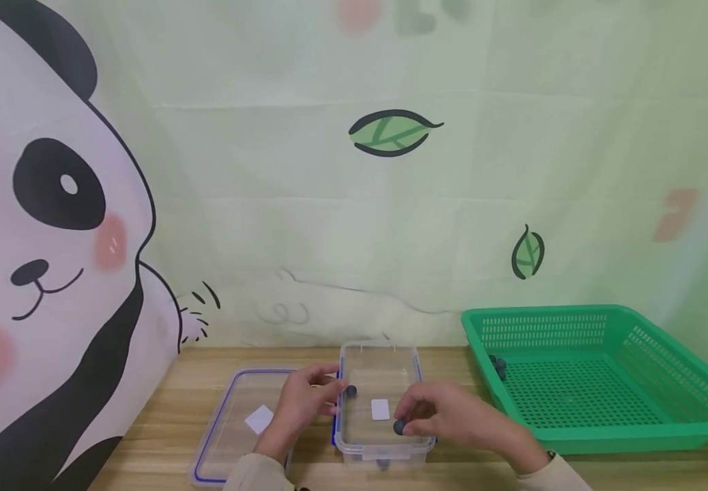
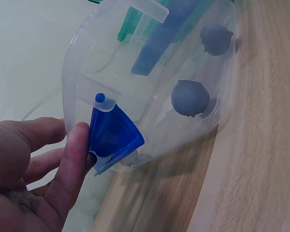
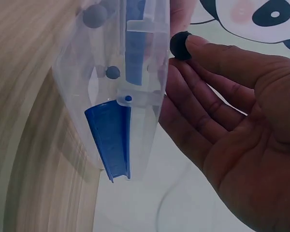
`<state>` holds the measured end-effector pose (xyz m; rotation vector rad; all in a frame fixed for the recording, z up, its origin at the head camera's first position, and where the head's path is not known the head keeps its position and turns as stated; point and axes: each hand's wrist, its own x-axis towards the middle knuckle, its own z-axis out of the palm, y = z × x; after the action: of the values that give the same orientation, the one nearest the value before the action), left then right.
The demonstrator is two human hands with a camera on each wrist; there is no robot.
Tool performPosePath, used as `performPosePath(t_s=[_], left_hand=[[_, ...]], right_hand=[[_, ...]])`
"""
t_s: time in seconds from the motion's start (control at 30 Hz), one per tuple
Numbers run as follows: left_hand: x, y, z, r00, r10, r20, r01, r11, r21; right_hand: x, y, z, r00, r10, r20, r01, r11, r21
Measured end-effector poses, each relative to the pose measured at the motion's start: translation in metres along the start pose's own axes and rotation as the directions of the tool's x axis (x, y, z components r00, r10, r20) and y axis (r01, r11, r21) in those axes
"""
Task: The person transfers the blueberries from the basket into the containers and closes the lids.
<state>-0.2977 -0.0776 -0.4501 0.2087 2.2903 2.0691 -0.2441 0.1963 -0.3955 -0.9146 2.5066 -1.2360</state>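
My right hand [image 1: 443,412] pinches a blueberry [image 1: 400,427] between thumb and fingertips, above the near right rim of a clear plastic box [image 1: 385,449]. In the right wrist view that blueberry [image 3: 181,45] sits just beyond the box's upper edge. My left hand [image 1: 307,399] holds the box's left rim, one fingertip by a hanging blue clip [image 2: 113,135]. Inside the box lie several blueberries [image 2: 190,98], seen through its cloudy wall. One more blueberry [image 1: 351,391] shows near the left thumb. A small white label [image 1: 380,409] appears within the box's outline.
The box's clear lid [image 1: 231,443], with a blue seal and a white label, lies to the left on the wooden table [image 1: 164,423]. A green basket [image 1: 612,443] stands at right, with a few blueberries [image 1: 498,367] by its left wall. A panda-printed curtain [image 1: 305,204] hangs behind.
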Motion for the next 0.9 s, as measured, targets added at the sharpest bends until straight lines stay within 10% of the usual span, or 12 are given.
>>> performPosePath(t_s=[0.9], left_hand=[[0.0019,-0.0007,0.0002,1.000,0.001,0.001,-0.001,1.000,0.003]], right_hand=[[-0.0044,-0.0035,-0.0067,0.999,0.033,-0.008,-0.034,0.997,-0.062]])
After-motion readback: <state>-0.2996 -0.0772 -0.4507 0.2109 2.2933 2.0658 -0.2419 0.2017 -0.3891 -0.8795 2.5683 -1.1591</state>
